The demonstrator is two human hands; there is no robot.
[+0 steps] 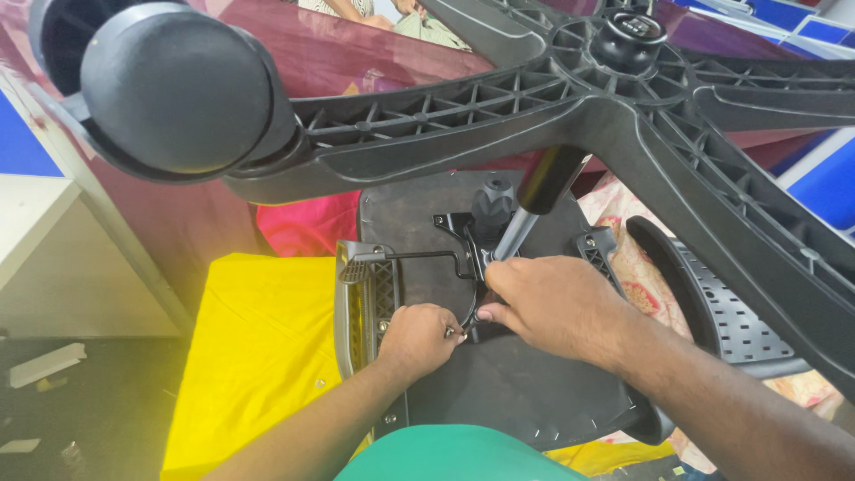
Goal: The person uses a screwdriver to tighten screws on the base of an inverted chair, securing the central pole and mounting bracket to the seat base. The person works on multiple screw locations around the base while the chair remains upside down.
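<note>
Office chair upside down, seat underside [499, 383] facing up, lying on a yellow cloth [258, 347]. Star base [623, 134] looms overhead across the far and right of the view, one caster [178, 85] at far left, very close to the camera. Gas column [534, 200] slants from the base hub down to the mechanism plate [472, 240] at the seat's centre.

Left hand [417, 338] sits on the seat near its left edge, fingers curled shut around a small metal tool [454, 331]; only its tip shows, kind unclear. Right hand [557, 303] lies just right of it, at the foot of the column, fingers pressed together and bent down over the plate, thumb tip touching the tool end. The two hands nearly touch.

A thin lever rod [427, 256] runs left from the plate toward the left armrest bracket [365, 294] at the seat's edge. Right armrest [704, 303] curves along the right edge.

Room is tight: base arms overhang the hands from above, column close on the far side. More open space on the near side and left, over the cloth. A pink cloth [307, 223] lies beyond the seat.
</note>
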